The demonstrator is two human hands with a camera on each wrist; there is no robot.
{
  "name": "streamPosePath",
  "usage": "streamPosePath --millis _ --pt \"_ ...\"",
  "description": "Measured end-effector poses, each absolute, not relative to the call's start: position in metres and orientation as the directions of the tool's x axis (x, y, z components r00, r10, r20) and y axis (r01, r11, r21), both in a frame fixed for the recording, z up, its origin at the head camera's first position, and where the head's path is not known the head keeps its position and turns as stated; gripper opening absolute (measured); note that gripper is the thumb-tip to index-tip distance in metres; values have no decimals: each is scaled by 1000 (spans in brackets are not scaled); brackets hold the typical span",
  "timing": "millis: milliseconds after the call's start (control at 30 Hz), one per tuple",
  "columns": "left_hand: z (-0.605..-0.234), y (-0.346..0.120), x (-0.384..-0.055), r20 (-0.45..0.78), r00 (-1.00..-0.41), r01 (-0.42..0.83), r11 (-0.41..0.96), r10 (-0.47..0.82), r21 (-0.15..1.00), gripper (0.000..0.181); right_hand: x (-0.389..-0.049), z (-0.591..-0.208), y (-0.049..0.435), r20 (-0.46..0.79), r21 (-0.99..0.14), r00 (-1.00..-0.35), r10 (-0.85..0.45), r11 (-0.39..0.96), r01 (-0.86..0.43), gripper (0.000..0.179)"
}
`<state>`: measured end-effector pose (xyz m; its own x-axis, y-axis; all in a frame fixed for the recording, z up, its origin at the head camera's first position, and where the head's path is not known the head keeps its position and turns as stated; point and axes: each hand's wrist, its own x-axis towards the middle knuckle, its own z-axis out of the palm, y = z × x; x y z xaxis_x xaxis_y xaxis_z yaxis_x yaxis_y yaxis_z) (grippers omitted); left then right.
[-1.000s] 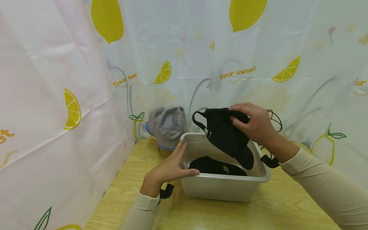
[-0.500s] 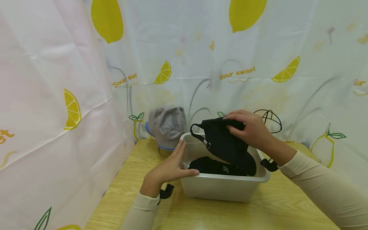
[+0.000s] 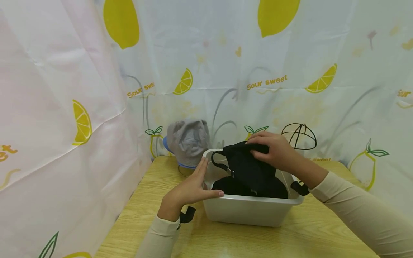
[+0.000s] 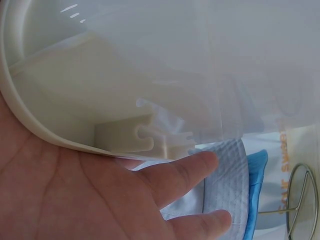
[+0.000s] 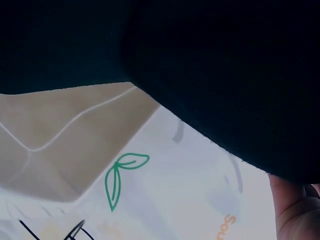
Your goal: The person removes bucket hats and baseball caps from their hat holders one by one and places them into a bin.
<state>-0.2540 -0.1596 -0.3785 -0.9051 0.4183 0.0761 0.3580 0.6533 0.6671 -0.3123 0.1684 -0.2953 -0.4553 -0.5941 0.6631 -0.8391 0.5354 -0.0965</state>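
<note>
My right hand (image 3: 277,150) pinches the edge of a black baseball cap (image 3: 246,165), thumb on one side and fingers on the other. The cap hangs tilted inside a beige plastic bin (image 3: 245,211), its adjustable strap and buckle to the left. Below it, another black cap (image 3: 221,185) lies in the bin, mostly covered. With fingers straight, my left hand (image 3: 190,191) rests on the bin's front left corner, the thumb along the front rim. In the left wrist view, the palm lies against the rim. Dark cap cloth (image 5: 210,60) fills much of the right wrist view.
A grey cap (image 3: 188,141) over something blue sits on a wire stand behind the bin's left side. Another black wire stand (image 3: 302,125) with a domed top is behind the right arm. Lemon-printed curtains (image 3: 209,53) line the back and left of the wooden table (image 3: 155,182).
My right hand has lowered the black cap deeper into the bin, drifting slightly left, and it now covers much of the other cap. The left hand has stayed in place.
</note>
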Motion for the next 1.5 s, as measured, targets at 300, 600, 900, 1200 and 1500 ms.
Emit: streamPosePath --millis 300,600,900,1200,1500 --pt "-378 -159 -256 79 -904 362 654 421 665 133 -318 -307 162 623 -93 -443 -644 502 -860 25" --pt "-380 -160 -257 69 -903 353 642 424 680 133 -322 -318 159 581 -86 -454 -675 504 -860 26" --pt "-380 -161 -257 84 -899 368 638 430 676 132 -327 -324 152 533 -96 -479 -698 512 -853 25" --pt "-381 -161 -257 90 -896 377 635 436 675 131 -331 -334 148 462 -90 -507 -728 530 -843 24" --pt "-382 -161 -258 96 -898 379 645 429 664 133 -326 -337 142 295 -130 -596 -747 586 -800 26"
